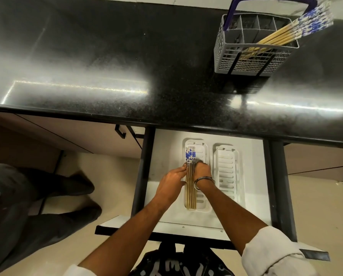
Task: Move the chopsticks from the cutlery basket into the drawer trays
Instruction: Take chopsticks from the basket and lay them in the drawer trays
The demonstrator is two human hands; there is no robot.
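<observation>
Several bamboo chopsticks (191,188) with blue-and-white tops lie side by side in the left white tray (203,148) of the open drawer (164,148). My left hand (173,180) presses its fingertips against their left side. My right hand (201,171) rests on their right side, fingers curled over them near the middle. The right white tray (229,172) holds nothing. On the black counter stands the grey cutlery basket (250,58) with a blue handle, holding several more chopsticks (298,29) that lean out to the right.
The black granite counter (107,66) spans the view above the drawer. A person in dark trousers (27,206) stands at the left on the pale floor. A closed cabinet door with a black handle (120,132) is left of the drawer.
</observation>
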